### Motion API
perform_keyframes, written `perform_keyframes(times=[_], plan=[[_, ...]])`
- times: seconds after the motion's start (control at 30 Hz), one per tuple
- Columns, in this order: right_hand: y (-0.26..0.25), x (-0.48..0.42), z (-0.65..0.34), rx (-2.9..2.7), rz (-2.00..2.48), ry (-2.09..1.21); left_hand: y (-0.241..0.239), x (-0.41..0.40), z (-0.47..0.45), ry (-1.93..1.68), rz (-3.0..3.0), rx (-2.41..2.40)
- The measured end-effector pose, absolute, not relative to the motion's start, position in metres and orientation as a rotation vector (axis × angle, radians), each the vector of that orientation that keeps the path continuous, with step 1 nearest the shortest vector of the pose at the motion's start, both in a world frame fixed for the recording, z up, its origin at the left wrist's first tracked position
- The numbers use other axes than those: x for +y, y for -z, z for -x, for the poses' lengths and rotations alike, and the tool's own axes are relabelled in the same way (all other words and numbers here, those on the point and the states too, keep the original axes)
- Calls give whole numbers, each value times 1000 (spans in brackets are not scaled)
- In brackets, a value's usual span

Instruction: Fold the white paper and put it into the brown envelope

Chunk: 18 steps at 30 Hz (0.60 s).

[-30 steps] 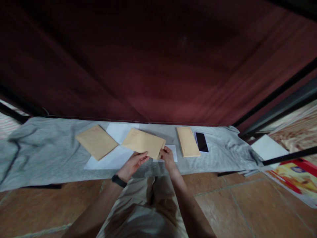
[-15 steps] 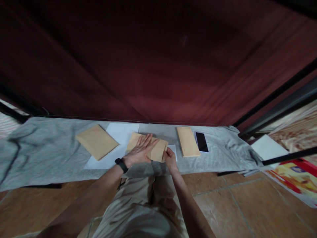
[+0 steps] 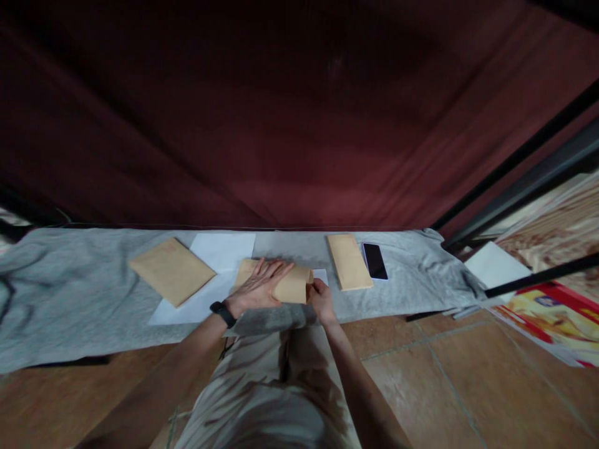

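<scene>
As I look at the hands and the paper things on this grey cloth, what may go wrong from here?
The middle envelope could crease or tear: the left hand is spread over it while the right hand is at its right end.

The white paper, seemingly partly covered by that envelope, might shift or wrinkle, as the cloth beneath is rumpled.

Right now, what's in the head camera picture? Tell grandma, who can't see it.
A person's left hand lies spread on a tan envelope on a grey cloth, and the right hand is at the envelope's right end. White paper and a second envelope lie to the left; a third envelope and a phone lie to the right.
</scene>
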State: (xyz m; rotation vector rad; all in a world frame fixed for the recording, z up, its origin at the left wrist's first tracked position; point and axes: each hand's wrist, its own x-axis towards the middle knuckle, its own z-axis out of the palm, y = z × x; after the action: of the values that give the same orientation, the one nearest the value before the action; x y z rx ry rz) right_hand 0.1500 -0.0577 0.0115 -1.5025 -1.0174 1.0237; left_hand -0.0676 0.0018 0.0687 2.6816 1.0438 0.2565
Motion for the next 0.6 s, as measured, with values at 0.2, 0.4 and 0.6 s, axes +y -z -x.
perform_keyframes(times=[0.2,0.4,0.6], plan=[[-23,-69,-168,-1060,1512,-706,-63,0,64,-243,-2684,1058],[-34,-70,-178,-840,1327,-1268,-61,-3,56,-264,-2692,1051],[-50,-69,-183,-958,1188,-1708,-55,-15,49,-306,-2711,945]])
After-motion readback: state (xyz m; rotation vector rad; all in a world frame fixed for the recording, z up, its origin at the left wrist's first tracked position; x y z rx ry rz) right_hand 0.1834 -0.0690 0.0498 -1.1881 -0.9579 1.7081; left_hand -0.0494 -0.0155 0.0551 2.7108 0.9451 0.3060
